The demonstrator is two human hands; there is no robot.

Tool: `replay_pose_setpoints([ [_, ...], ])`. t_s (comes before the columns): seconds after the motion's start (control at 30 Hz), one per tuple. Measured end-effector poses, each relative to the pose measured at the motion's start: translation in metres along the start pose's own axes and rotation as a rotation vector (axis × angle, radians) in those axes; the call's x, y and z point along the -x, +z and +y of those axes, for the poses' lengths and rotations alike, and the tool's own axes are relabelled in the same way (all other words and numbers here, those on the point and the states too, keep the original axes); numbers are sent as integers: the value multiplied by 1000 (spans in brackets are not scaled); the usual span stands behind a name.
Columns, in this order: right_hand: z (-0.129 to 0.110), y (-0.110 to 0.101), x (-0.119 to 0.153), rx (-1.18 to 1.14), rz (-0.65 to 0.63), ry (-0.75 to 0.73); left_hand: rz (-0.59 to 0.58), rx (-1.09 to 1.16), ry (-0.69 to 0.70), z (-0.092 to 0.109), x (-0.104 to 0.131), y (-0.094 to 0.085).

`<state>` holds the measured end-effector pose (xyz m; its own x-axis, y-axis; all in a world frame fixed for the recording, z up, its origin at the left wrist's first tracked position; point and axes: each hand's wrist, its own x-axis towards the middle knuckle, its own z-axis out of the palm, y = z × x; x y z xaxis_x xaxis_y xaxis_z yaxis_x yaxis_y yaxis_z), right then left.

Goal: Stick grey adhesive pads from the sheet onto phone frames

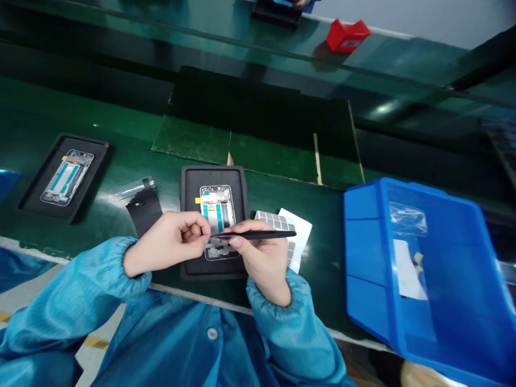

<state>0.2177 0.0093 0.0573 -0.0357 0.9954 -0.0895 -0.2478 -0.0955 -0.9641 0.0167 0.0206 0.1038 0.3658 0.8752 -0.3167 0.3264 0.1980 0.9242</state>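
An opened phone with blue strips and bare circuitry lies in a black foam tray in front of me. Over its lower half, my right hand is closed around black tweezers, whose tips point left. My left hand is pinched at those tips, thumb against forefinger; whatever it holds is too small to make out. Just right of the tray, partly behind my right hand, lie a sheet of grey square stickers and a white sheet.
At left, a second black tray bears another opened phone. A black sheet with clear film lies between the trays. On the right stands a blue bin with scraps inside. A red box and another person's hand are across the bench.
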Motion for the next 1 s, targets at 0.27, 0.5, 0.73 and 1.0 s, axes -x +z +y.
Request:
replay_pose_setpoints([
  [0.27,2,1,-1,-15,-18,-14,-14,2,4,-4,-1,0],
  [0.5,3,1,1,-29,24,-17,53,-10,16,-7,0,-3],
  [0.73,-2,3,-25,196,203,-57,493,-612,258,-27,-9,6],
  [1.0,-2,12,-58,485,247,-20,582,-853,267,-38,-30,34],
])
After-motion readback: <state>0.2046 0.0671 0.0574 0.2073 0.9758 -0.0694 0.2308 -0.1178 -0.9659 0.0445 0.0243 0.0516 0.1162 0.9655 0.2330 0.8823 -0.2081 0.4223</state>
